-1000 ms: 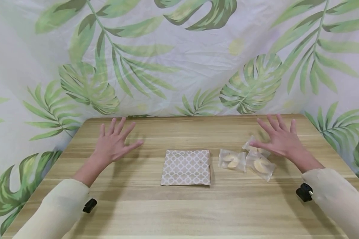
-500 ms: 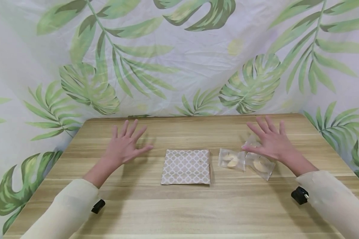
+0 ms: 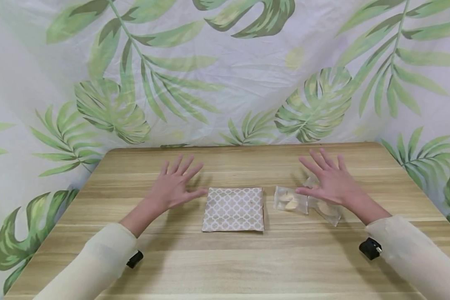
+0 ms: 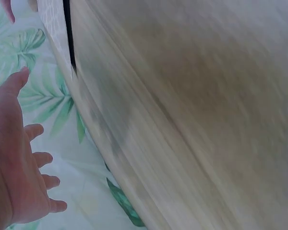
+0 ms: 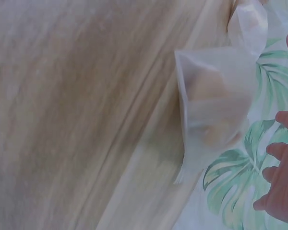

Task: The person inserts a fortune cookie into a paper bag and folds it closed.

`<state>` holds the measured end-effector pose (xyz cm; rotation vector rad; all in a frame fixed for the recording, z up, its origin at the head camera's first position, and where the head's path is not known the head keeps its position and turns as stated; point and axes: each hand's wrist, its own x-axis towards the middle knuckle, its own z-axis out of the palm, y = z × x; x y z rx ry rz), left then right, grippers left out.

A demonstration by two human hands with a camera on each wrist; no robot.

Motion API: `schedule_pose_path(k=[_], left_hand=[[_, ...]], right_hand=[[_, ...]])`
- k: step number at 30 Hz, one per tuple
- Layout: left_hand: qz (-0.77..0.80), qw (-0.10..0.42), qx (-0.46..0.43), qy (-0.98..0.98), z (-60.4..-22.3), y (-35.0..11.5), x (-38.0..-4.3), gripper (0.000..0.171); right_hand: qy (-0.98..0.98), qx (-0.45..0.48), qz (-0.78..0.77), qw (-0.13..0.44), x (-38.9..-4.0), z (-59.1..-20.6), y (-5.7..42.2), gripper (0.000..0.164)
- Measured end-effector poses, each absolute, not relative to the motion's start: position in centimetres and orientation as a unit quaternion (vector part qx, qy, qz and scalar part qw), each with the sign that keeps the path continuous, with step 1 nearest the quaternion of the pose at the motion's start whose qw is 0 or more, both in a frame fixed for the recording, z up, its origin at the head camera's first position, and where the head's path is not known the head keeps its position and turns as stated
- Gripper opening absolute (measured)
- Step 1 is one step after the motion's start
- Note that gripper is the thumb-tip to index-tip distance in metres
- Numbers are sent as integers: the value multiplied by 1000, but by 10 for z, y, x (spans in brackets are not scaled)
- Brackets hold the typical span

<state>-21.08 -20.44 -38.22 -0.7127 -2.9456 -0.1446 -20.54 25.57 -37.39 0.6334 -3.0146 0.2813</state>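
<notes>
A leaf-print cloth [image 3: 247,71] hangs behind a wooden table [image 3: 228,266]. On the table lies a flat patterned pouch [image 3: 233,209]; take it as the clock's centre. The left hand [image 3: 170,189] hovers between nine and ten o'clock, fingers spread, holding nothing, its thumb near the pouch but apart from it. The right hand [image 3: 335,187] hovers between two and three o'clock, likewise spread and holding nothing, over part of a group of clear packets [image 3: 291,202] at about three o'clock. Three show, with pale pieces inside, two partly hidden by the hand. I judge this a reaching stage, with nothing gripped. The next move would call for lowering a hand and curling its fingers on the pouch or one packet.
</notes>
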Motion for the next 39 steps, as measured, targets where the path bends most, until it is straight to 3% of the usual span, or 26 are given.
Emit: schedule_pose_path(k=[15,20,29,39], left_hand=[[-55,33,-321,-945,-385,-165,-200,87],[-70,1,-362,-930,-387,-154,-196,87],[-99,-44,-415,-904,-391,-141,-193,87],[-88,-67,-410,-905,-392,-138,-191,95]], right_hand=[[-962,248,112,26,-196,-377,236,90],[-951,281,125,46,-196,-378,228,88],[-939,303,156,49,-194,-375,212,73],[-913,331,231,58,-195,-375,195,55]])
